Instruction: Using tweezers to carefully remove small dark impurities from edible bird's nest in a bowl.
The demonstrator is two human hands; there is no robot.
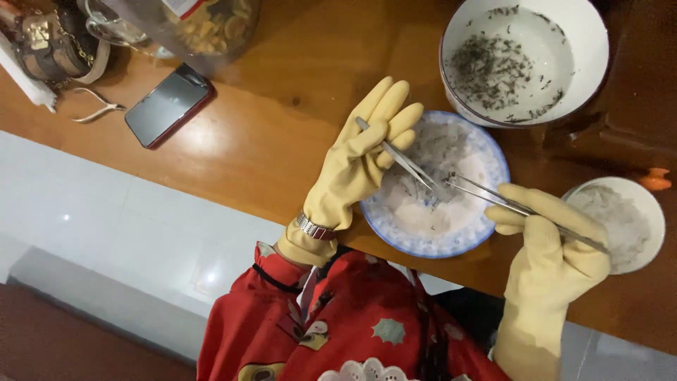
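My left hand (360, 159), in a yellow rubber glove with a metal watch at the wrist, grips thin metal tweezers (403, 160). Gloved the same way, my right hand (549, 248) holds a second pair of tweezers (493, 198). Both tips meet over a blue-rimmed plate (423, 248), in a wet white stringy mass (430, 204) that lies on it. The left hand hovers over the plate's left edge. To the plate's right, the right hand partly covers a small white bowl (652, 212).
A large white bowl (597, 67) of water with dark specks stands beyond the plate. The small bowl holds more white material. On the wooden table (282, 120) lie a dark phone (169, 106), a small metal nipper (95, 109) and a clear jar (211, 25). White floor tiles (106, 226) lie below.
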